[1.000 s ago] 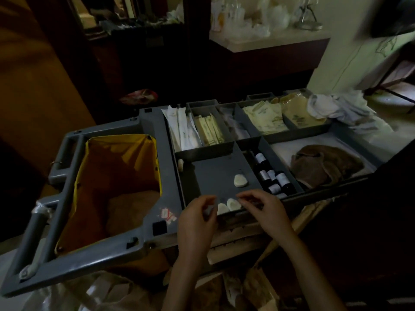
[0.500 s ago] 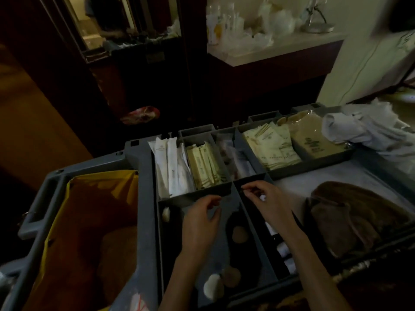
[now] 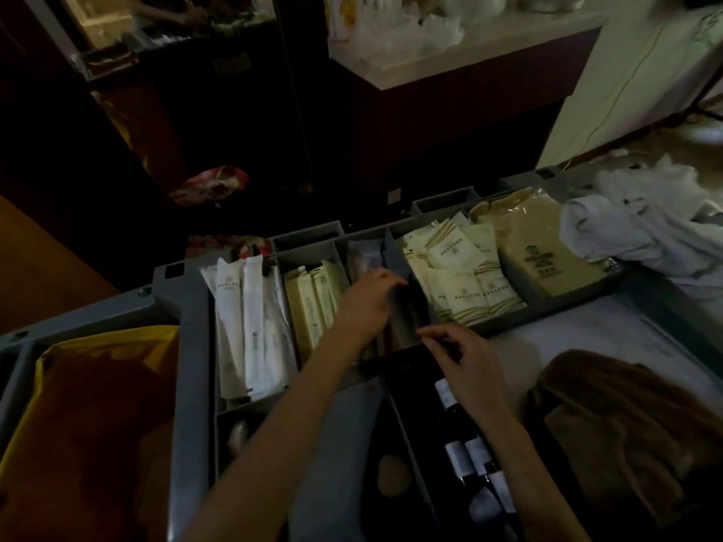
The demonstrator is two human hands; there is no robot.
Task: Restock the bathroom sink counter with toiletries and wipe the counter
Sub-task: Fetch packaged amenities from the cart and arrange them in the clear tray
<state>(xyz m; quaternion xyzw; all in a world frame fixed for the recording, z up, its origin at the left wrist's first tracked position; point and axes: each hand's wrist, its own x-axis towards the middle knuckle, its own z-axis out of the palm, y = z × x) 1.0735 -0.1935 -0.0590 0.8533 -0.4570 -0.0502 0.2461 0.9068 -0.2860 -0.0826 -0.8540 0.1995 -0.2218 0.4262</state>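
Observation:
The grey housekeeping cart tray (image 3: 187, 346) has compartments of toiletries: long white sachets (image 3: 242, 326), narrow cream packets (image 3: 313, 303), square cream sachets (image 3: 461, 275) and tan bags (image 3: 540, 260). My left hand (image 3: 364, 303) reaches into the compartment between the cream packets and the square sachets, its fingers curled over a dark clear-wrapped packet (image 3: 405, 312). My right hand (image 3: 465, 361) pinches the packet's near edge with thumb and forefinger. Small dark bottles (image 3: 469, 451) with white labels lie below my right wrist. A round soap (image 3: 393, 477) sits in the near compartment.
A yellow-lined bag (image 3: 78, 424) hangs in the cart's left end. A brown cloth (image 3: 626, 424) lies on the white liner at the right, crumpled white cloths (image 3: 645, 221) beyond it. A pale counter (image 3: 489, 52) with plastic bags stands behind, dark cabinets to its left.
Both hands moved away from the near soap compartment up to the far row of packets. My left hand now grips a packet there and the right hand has come to pinch it.

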